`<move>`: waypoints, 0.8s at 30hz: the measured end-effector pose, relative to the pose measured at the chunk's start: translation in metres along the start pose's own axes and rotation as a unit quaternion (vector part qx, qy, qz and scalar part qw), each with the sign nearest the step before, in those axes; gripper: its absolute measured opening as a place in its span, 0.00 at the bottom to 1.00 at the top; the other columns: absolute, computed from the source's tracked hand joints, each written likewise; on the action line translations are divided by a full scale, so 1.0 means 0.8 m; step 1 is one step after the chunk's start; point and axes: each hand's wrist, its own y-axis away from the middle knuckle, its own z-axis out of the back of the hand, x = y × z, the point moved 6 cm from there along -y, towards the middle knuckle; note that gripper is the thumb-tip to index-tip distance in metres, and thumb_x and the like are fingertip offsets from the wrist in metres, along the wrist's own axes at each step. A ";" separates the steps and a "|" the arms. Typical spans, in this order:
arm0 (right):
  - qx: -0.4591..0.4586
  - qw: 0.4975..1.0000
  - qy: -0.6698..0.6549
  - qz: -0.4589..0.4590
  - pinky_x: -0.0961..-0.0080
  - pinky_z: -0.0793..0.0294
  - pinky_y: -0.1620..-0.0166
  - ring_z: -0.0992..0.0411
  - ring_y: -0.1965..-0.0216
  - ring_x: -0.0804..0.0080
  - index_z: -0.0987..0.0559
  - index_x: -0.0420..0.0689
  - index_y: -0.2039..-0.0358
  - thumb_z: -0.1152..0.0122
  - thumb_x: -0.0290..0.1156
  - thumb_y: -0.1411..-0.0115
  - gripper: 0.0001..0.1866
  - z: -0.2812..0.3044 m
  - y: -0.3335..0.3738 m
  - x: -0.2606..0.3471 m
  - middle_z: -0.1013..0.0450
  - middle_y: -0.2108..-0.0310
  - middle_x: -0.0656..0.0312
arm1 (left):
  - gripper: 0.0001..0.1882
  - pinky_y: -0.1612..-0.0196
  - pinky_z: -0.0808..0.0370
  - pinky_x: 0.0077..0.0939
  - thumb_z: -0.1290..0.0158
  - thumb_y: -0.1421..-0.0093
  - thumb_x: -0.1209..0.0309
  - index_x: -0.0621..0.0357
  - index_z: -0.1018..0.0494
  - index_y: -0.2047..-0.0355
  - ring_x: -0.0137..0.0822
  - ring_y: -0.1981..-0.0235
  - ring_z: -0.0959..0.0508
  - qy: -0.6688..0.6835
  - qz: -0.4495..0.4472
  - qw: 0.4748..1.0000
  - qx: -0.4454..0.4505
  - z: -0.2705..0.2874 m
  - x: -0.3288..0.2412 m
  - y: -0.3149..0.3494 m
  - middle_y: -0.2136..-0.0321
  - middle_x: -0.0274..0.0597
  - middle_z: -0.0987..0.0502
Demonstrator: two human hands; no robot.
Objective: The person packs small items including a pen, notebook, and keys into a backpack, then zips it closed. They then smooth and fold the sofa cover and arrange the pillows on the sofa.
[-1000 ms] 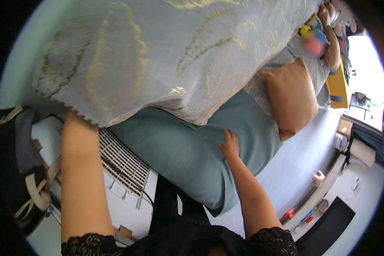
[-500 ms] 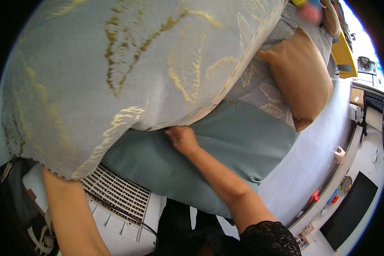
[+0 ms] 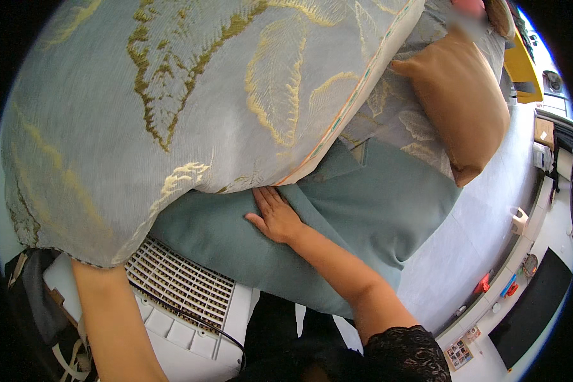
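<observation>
A large grey sofa cushion [image 3: 223, 83] with yellow and olive leaf patterns fills the upper left, its zipped edge running diagonally. Under its near-left edge goes my left forearm [image 3: 111, 312]; the left hand itself is hidden there. My right hand [image 3: 277, 218] lies flat, palm down, on a dark teal fabric cover [image 3: 369, 210]. Its thumb is spread, and the fingertips reach to the lower rim of the cushion. The teal fabric is creased beside the hand and spreads beneath the cushion.
A white appliance with a slatted grille [image 3: 181, 286] and a black cord stands close in front of me. Further right lie a brown pillow [image 3: 465, 102] and a patterned seat. A dark bag [image 3: 35, 299] is at the left. A low shelf and dark screen [image 3: 535, 305] line the right.
My right hand has gone from curled fingers at the cushion's edge to flat and spread on the teal fabric. A fold of that fabric now shows near the cushion's zipped edge.
</observation>
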 end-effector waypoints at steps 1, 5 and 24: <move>-0.003 1.000 0.005 -0.006 0.51 0.52 0.38 0.49 0.38 0.48 0.37 0.38 0.43 0.52 0.55 0.43 0.36 -0.003 -0.017 -0.011 0.45 0.40 0.45 | 0.16 0.54 0.39 0.44 0.51 0.42 0.63 0.62 0.30 0.58 0.51 0.57 0.33 -0.002 0.001 1.000 -0.003 0.006 0.004 0.002 0.59 0.50 0.30; 0.001 0.993 0.105 -0.047 0.53 0.56 0.37 0.51 0.37 0.50 0.39 0.41 0.42 0.56 0.57 0.42 0.37 -0.007 -0.079 -0.054 0.45 0.40 0.49 | 0.17 0.53 0.40 0.44 0.51 0.42 0.63 0.62 0.31 0.58 0.51 0.56 0.33 0.000 -0.002 1.000 0.001 -0.006 0.008 0.007 0.58 0.50 0.31; -0.056 0.939 0.250 -0.230 0.55 0.34 0.55 0.30 0.58 0.48 0.29 0.39 0.55 0.40 0.35 0.50 0.23 0.182 -0.069 -0.189 0.27 0.62 0.49 | 0.19 0.49 0.43 0.46 0.50 0.42 0.63 0.61 0.33 0.54 0.52 0.51 0.36 -0.006 0.006 1.000 0.009 0.005 0.009 0.018 0.53 0.50 0.33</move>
